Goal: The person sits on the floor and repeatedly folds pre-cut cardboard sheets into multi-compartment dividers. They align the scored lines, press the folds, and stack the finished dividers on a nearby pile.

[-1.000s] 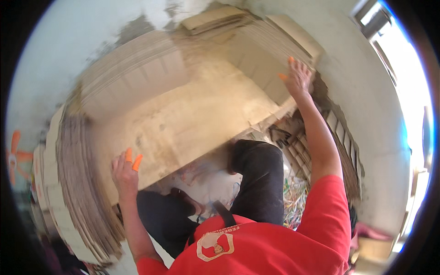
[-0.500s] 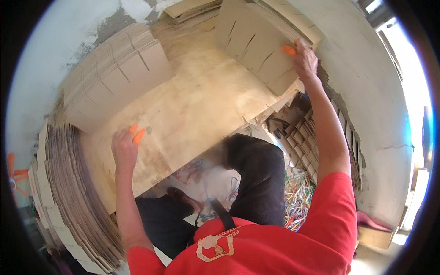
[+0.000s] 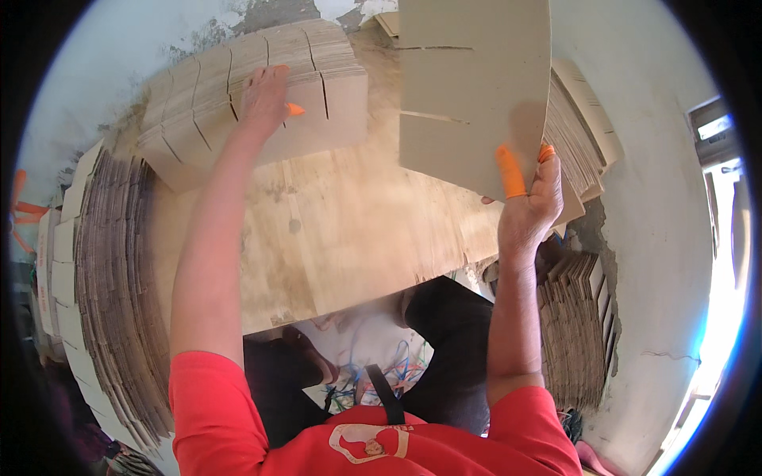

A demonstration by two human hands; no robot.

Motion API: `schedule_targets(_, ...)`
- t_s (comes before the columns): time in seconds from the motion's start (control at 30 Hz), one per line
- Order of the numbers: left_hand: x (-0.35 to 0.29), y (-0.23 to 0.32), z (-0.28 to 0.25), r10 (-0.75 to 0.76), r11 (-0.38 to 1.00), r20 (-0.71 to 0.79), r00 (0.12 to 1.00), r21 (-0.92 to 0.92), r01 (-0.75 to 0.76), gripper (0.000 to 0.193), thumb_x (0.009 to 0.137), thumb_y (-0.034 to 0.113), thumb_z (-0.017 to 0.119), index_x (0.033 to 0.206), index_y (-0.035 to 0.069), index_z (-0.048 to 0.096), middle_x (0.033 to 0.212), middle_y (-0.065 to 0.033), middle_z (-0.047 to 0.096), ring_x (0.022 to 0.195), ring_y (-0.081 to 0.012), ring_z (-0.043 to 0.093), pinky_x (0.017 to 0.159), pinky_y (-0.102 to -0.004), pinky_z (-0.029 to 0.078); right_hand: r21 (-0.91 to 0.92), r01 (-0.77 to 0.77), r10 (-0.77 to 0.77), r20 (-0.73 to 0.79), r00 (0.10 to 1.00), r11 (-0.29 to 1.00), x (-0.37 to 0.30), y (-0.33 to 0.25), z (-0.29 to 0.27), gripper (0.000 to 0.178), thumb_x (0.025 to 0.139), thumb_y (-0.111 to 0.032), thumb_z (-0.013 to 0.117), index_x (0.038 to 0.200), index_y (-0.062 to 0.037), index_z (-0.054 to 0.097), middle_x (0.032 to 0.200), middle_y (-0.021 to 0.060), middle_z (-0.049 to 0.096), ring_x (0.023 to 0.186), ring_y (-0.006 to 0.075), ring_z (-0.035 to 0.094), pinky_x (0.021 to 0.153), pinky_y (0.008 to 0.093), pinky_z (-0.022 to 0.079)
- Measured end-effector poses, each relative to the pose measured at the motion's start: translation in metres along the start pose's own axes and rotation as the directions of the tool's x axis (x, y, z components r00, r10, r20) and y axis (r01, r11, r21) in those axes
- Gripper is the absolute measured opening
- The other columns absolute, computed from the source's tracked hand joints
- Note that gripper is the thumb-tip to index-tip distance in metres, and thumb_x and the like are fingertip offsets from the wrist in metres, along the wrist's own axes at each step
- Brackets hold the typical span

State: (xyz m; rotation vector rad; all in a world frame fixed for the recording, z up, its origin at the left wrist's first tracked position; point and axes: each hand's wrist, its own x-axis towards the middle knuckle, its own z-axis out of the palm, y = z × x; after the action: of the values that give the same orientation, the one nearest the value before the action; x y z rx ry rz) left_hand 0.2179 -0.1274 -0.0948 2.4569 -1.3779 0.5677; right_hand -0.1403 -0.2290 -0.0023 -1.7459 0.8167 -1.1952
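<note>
the right hand (image 3: 530,202) pinches one slotted cardboard sheet (image 3: 484,79), two slots showing, over the right of one plywood tabletop (image 3: 349,230); the left hand (image 3: 264,99), loosely open, rests on one stack of slotted sheets (image 3: 208,107). each hand wears two orange finger covers (image 3: 511,173).

Place: workshop | wooden worktable (image 3: 349,222) | stacks of slotted cardboard (image 3: 208,99) | patchy wall (image 3: 190,49) (flaking in spots)
</note>
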Motion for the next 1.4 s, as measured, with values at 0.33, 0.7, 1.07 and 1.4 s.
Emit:
schedule_targets(0.33,-0.005,-0.014,0.002,0.199,0.964,-0.229,0.953,-0.128,-0.232,0.017,0.079,0.012,0.069,0.092,0.005,0.06,0.084,-0.0118,0.064,0.084,-0.031,0.061,0.071,-0.0426,0.049,-0.368,0.438,-0.471,-0.001,0.882,0.82,-0.015,0.017,0.047,0.037,0.089,-0.003,0.07,0.122,0.0019,0.055,0.101,0.0063,0.066,0.082,0.0091,0.062,0.073,0.0226,0.052)
schedule_targets(0.7,-0.062,0.062,-0.062,0.406,0.907,0.006,0.914,-0.128,-0.402,0.017,0.074,0.0,0.062,0.089,0.006,0.057,0.075,-0.0076,0.061,0.078,-0.0235,0.063,0.061,-0.0353,0.052,-0.321,0.507,-0.454,0.23,0.861,0.8,-0.029,0.023,0.062,0.048,0.091,-0.003,0.066,0.135,-0.0013,0.047,0.064,0.0108,0.06,0.05,0.0198,0.056,0.049,0.0287,0.047)
schedule_targets(1.07,-0.089,0.093,-0.09,0.421,0.888,-0.103,0.901,-0.158,-0.433,0.018,0.07,0.0,0.062,0.087,0.003,0.058,0.074,-0.0082,0.06,0.074,-0.023,0.061,0.061,-0.0338,0.053,-0.292,0.489,-0.398,0.32,0.86,0.822,-0.035,0.029,0.066,0.048,0.09,-0.002,0.068,0.134,-0.002,0.049,0.085,0.0167,0.067,0.055,0.0225,0.061,0.053,0.0298,0.05)
schedule_targets(1.4,-0.108,0.125,-0.103,0.388,0.789,-0.159,0.908,-0.452,-0.416,0.018,0.074,0.01,0.068,0.087,0.003,0.057,0.078,-0.0089,0.06,0.079,-0.0255,0.062,0.064,-0.0373,0.053,-0.419,0.266,-0.036,0.482,0.875,0.868,-0.044,0.055,0.071,0.053,0.085,0.003,0.051,0.135,-0.0057,0.036,0.088,0.0236,0.065,0.074,0.0443,0.063,0.062,0.0478,0.051)
